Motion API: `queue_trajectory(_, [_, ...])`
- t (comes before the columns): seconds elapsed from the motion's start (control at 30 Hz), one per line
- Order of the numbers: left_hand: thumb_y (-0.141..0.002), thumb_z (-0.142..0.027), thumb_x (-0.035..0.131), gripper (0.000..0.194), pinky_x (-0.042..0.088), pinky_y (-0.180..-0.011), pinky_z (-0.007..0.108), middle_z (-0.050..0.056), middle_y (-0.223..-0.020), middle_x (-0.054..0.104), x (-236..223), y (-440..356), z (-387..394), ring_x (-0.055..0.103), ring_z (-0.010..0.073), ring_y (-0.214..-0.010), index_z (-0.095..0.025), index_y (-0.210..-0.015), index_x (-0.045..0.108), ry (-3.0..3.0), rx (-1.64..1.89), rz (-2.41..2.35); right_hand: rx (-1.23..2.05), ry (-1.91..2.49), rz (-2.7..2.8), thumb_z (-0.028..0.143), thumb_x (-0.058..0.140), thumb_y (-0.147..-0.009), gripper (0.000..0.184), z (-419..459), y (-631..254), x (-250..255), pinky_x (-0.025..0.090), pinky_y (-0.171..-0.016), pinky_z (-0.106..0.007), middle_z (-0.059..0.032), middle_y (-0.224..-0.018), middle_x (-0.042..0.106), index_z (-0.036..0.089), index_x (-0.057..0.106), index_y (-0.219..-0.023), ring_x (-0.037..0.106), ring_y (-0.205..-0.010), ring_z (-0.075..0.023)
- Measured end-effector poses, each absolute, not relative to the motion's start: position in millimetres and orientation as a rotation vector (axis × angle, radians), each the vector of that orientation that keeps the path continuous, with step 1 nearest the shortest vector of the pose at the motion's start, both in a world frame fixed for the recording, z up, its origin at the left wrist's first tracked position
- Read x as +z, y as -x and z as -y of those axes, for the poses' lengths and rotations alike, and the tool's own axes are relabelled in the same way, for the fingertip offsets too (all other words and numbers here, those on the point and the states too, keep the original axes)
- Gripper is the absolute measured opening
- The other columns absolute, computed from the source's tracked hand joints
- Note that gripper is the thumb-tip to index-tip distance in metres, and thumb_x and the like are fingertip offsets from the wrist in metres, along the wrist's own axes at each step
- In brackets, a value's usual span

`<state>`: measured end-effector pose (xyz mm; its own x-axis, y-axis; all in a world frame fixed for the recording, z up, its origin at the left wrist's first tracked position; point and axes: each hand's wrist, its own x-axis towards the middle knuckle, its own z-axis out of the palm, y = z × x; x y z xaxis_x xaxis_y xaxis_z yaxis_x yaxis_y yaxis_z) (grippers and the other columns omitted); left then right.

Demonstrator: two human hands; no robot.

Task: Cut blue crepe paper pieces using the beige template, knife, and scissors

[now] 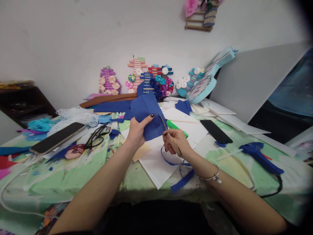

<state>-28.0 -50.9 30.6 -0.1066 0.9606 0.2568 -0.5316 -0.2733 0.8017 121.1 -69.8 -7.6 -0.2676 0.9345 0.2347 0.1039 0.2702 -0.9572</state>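
Observation:
My left hand (137,131) grips the lower left side of a blue crepe paper sheet (149,112), with the thumb lying flat across its front. In my right hand (174,141) is a pair of scissors (177,148), fingers wrapped around the handles. The blades lie along the right edge of the blue sheet. A thin blue strip (168,161) curls below my right hand, and a wider blue scrap (183,181) lies near the table's front edge. White paper sheets (156,169) are spread beneath both hands.
A blue glue gun (260,156) and a black phone (216,131) lie on the right. Another phone (58,137), black-handled scissors (97,135) and white string (75,117) are on the left. Several guitar-shaped crafts (109,81) lean on the wall. A green object (172,124) lies behind my right hand.

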Motion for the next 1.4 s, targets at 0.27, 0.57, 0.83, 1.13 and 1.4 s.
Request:
queue_trajectory(0.27, [-0.055, -0.021, 0.085, 0.047, 0.059, -0.077, 0.037, 0.004, -0.087, 0.075, 31.0, 28.9, 51.3, 0.071, 0.0229, -0.077, -0.016, -0.099, 0.068, -0.927, 1.651, -0.627, 1.087, 0.967, 1.641, 0.075, 0.054, -0.076, 0.060, 70.4, -121.5, -7.8, 0.026, -0.028, -0.017, 0.0003, -0.038, 0.053, 0.017, 0.050, -0.060, 0.037, -0.024, -0.0059])
queue_trajectory(0.57, [-0.058, -0.024, 0.085, 0.033, 0.059, -0.077, 0.038, 0.003, -0.079, 0.074, 32.9, 37.6, 45.6, 0.071, 0.0221, -0.071, -0.015, -0.086, 0.070, -0.890, 1.666, -0.625, 1.068, 0.962, 1.674, 0.071, 0.057, -0.078, 0.059, 74.4, -120.7, -5.9, 0.024, -0.029, -0.017, 0.0009, -0.038, 0.052, 0.018, 0.046, -0.057, 0.037, -0.025, -0.0052])
queue_trajectory(0.83, [-0.057, -0.021, 0.085, 0.033, 0.058, -0.079, 0.036, 0.001, -0.083, 0.074, 34.4, 41.7, 44.1, 0.070, 0.0206, -0.075, -0.019, -0.087, 0.070, -0.873, 1.737, -0.594, 1.100, 0.978, 1.694, 0.073, 0.056, -0.077, 0.059, 74.9, -121.3, -6.6, 0.024, -0.028, -0.017, 0.0007, -0.040, 0.053, 0.018, 0.047, -0.058, 0.039, -0.026, -0.0061])
queue_trajectory(1.13, [-0.056, -0.020, 0.086, 0.043, 0.058, -0.079, 0.036, 0.002, -0.083, 0.074, 33.8, 38.2, 46.6, 0.070, 0.0207, -0.076, -0.018, -0.095, 0.070, -0.930, 1.686, -0.571, 1.177, 0.921, 1.677, 0.083, 0.047, -0.073, 0.066, 78.4, -118.6, -0.9, 0.026, -0.030, -0.018, 0.0000, -0.041, 0.053, 0.018, 0.047, -0.062, 0.038, -0.027, -0.0059])
queue_trajectory(1.4, [-0.050, -0.019, 0.088, 0.049, 0.059, -0.077, 0.038, 0.001, -0.077, 0.073, 35.4, 34.4, 49.4, 0.069, 0.0210, -0.070, -0.018, -0.095, 0.070, -0.892, 1.651, -0.606, 1.136, 0.915, 1.697, 0.079, 0.049, -0.076, 0.063, 76.1, -121.0, -3.9, 0.028, -0.031, -0.018, -0.0001, -0.042, 0.054, 0.018, 0.048, -0.063, 0.039, -0.028, -0.0061])
